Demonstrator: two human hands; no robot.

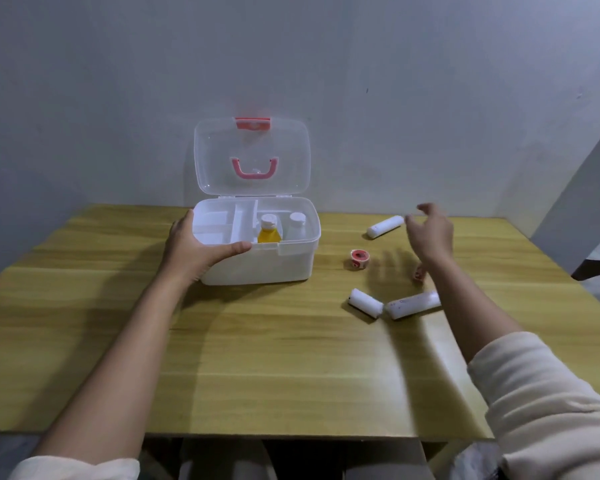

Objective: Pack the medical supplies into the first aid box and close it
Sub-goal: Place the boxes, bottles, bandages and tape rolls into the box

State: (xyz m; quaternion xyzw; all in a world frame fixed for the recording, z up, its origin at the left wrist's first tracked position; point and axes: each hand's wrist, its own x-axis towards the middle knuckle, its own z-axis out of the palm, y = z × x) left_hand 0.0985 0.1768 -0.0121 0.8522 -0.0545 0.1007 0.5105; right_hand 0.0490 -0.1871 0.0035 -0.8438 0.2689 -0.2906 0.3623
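The left hand (196, 245) holds the front left corner of the first aid box (257, 261). Its thumb lies along the front rim and its fingers (182, 221) wrap around the left side, so the hand is closed on the box. The box sits on the yellow wood desk (257, 358), and its clear lid (252, 157) stands open behind the fingers, with a pink handle (254, 168) on it.

Inside the box, just past the thumb, stands a yellow bottle (269, 233) with a white cap. A white bottle (297, 225) stands beside it, farther to the right.

The right hand (430, 233) is up in the air over the desk. Its fingers (426, 207) are spread loosely and hold nothing. They look a bit blurry.

A white roll (385, 226) lies on the desk just left of these fingers. A small pink tape ring (359, 258) lies nearer the person, between the box and the right hand. Under the right wrist a small reddish thing (418, 273) peeks out; I cannot tell what it is. Closer to the person lie two more white rolls: a short roll (366, 303) and a long roll (414, 304), with their ends almost touching.
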